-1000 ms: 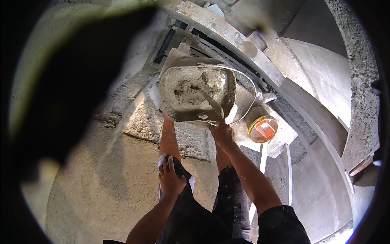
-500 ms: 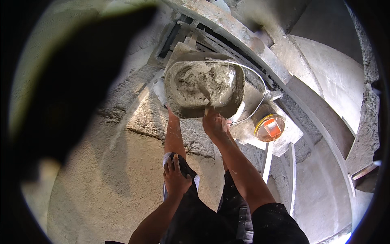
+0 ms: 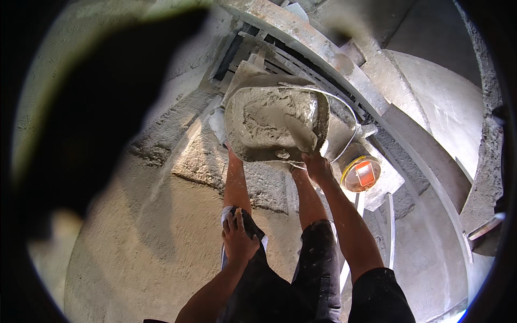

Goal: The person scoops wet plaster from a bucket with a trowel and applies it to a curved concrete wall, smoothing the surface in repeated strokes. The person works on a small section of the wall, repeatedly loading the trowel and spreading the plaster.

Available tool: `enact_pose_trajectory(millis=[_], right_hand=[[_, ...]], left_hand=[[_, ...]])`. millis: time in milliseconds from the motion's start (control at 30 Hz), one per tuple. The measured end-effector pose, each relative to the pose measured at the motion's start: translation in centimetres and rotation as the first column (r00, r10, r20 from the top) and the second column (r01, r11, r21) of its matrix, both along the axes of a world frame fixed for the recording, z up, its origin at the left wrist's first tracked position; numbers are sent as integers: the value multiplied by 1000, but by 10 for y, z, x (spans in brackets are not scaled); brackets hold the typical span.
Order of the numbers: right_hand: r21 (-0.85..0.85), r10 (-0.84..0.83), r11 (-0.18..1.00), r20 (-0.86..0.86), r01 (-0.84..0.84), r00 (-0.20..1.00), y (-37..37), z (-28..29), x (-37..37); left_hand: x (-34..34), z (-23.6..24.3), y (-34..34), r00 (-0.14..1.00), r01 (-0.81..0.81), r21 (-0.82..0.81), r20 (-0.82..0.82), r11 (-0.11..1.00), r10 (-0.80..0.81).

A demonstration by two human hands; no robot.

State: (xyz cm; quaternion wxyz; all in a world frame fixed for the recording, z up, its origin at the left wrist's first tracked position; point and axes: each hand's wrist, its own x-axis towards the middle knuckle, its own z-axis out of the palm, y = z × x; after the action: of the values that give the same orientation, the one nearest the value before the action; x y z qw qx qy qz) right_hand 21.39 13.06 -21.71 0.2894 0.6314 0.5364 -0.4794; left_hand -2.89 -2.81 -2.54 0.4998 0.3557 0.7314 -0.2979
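My right hand (image 3: 319,168) grips a trowel (image 3: 300,133) by its handle, which the fingers mostly hide. The mortar-smeared blade lies over the right part of a rectangular bucket (image 3: 235,152). Wet grey mortar (image 3: 266,118) fills much of that bucket, lumpy on the left and smoother at the right. A thin white wire handle (image 3: 349,110) loops out from the bucket's right side. Well apart from it, my left hand (image 3: 239,241) rests on my left knee, its fingers spread over the dark shorts, holding nothing.
Right of the bucket stands a round tub (image 3: 361,173) with a yellow rim and an orange-and-white item on top. Boards (image 3: 383,188) lie beneath them. A curved ledge (image 3: 371,89) sweeps along the right. A large dark blurred shape (image 3: 91,118) blocks the left side.
My right hand has moved right with the trowel, and the blade has swung up from the mortar's middle to the bucket's right side. My left hand stays on the knee.
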Motion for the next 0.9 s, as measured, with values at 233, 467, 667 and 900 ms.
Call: enact_pose_trajectory(millis=[233,467,667,900], right_hand=[[-58,-116,990,213,131,970,9,-21,-48],[-362,-509,798,23,482,860,13,-67,-104],[-175,-488,873,-338,456,805,-31,-15,-51],[295,-148,872,-604,392,783,-13,67,-78]], left_hand=[[-2,3,-1,1000,11,40,-5,999,-11],[-1,1,-8,1000,6,51,5,999,-6],[-5,6,-10,1000,-15,78,16,997,14],[-37,25,16,998,-64,235,23,970,61]])
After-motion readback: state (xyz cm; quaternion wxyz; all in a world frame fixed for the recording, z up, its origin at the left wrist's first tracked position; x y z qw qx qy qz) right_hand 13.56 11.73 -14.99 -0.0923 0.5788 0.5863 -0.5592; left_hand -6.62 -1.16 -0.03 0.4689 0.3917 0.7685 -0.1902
